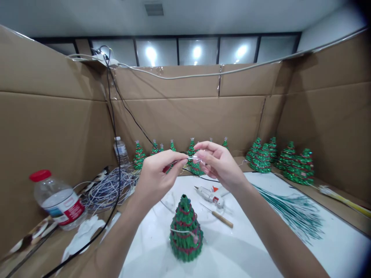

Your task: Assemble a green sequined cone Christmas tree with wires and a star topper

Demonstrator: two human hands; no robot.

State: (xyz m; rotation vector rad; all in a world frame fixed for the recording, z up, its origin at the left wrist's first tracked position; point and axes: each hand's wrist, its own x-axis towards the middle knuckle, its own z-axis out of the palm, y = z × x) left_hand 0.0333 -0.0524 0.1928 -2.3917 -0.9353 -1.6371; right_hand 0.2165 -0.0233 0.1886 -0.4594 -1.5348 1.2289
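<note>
Above the table, my left hand (159, 170) and my right hand (222, 164) nearly meet. Thumb and forefinger of the left are pinched on the end of a thin, wire-like strand, its kind too small to tell. My right fingertips are closed on a small clear plastic piece (197, 158), its shape partly hidden by the fingers. Below them a green Christmas tree ornament (186, 231) with red garland stands upright, a white strand across its front. To its right lie a white glue gun (213, 197) and a wooden-handled awl (222, 219).
Glittery green trees (262, 158) stand at the back right, with more along the back wall. Green and white wires (295, 212) fan out on the right. Left are tangled wires (108, 189), a red-capped bottle (59, 200) and a hanging black cable (115, 135). Cardboard walls (185, 112) enclose the table.
</note>
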